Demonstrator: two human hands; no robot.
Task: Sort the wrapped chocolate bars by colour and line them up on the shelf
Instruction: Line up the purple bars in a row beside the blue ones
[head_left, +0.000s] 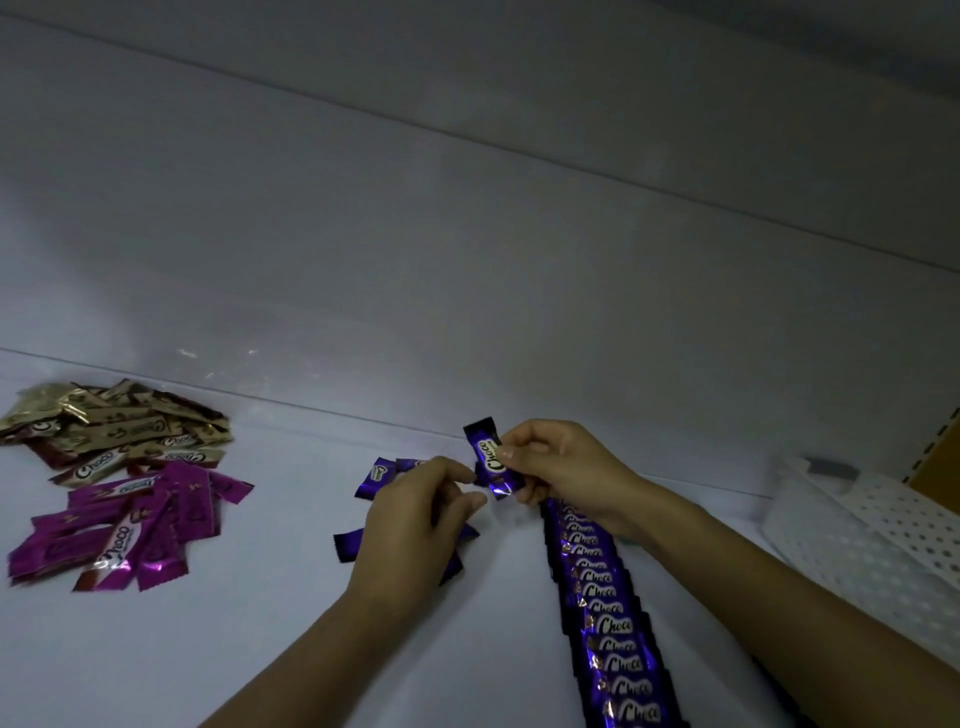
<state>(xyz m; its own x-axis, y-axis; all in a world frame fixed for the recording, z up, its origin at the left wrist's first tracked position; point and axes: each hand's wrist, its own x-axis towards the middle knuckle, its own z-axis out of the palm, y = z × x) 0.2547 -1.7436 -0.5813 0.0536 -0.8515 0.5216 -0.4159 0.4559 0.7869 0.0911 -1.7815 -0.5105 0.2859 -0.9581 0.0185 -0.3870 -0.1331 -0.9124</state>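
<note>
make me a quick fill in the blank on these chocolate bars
The right hand pinches one bar coloured dark ___.
The lined-up row starts beneath the ___ wrist.
The heap beyond the magenta pile is ___.
Missing words: purple, right, gold.

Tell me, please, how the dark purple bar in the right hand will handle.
Probably light: the right hand merely pinches the dark purple bar. Its glossy foil looks slippery; being flat, it should not roll.
</note>
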